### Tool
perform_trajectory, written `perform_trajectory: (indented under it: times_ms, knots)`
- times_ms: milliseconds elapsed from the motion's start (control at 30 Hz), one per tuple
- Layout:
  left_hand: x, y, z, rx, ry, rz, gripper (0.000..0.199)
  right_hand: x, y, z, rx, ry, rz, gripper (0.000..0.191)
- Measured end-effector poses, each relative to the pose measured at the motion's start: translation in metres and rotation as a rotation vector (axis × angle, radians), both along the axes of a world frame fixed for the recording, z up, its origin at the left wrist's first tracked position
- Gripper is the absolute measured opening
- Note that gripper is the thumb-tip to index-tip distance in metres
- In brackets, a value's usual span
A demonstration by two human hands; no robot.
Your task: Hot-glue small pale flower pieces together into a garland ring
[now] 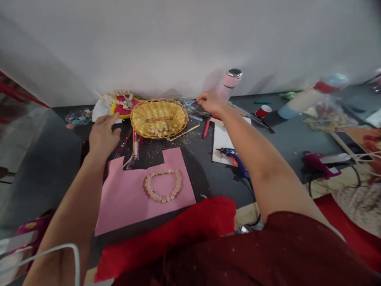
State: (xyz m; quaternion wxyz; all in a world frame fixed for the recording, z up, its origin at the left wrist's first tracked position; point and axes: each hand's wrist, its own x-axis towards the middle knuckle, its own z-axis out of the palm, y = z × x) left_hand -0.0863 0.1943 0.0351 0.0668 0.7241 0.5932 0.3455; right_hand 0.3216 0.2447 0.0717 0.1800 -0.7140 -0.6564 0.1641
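Observation:
My left hand point(103, 135) is held over the table left of the wicker basket point(158, 103), fingers stretched and thumb apart, holding nothing. Its fingertips are nearest to a pink and yellow piece point(123, 104) with pale beads on it. At the back, right of the basket, my right hand point(210, 103) has its fingers pinched together over a small clutter of thin items; what is in them, if anything, is too small to make out. Several small white beads lie in the basket. In front, a ring of pale flower-shaped beads point(163, 185) rests on a pink sheet point(124, 203).
Under my right forearm lie a blue glue gun point(236, 158) and a white board point(220, 138). A pink tumbler point(231, 83) stands by the wall, with a red thread spool point(263, 111) to its right. Red cloth point(181, 233) covers the near edge. A bottle point(310, 97) leans farther right.

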Motion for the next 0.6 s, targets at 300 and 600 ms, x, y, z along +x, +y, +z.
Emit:
perform_trajectory:
  times_ms: [300, 600]
  knots:
    - [0.034, 0.012, -0.002, -0.256, -0.009, 0.078, 0.037, -0.021, 0.069, -0.041, -0.167, -0.267, 0.141, 0.042]
    - [0.040, 0.011, -0.004, -0.279, 0.015, 0.089, 0.044, -0.015, 0.084, -0.051, -0.154, -0.370, 0.097, 0.038]
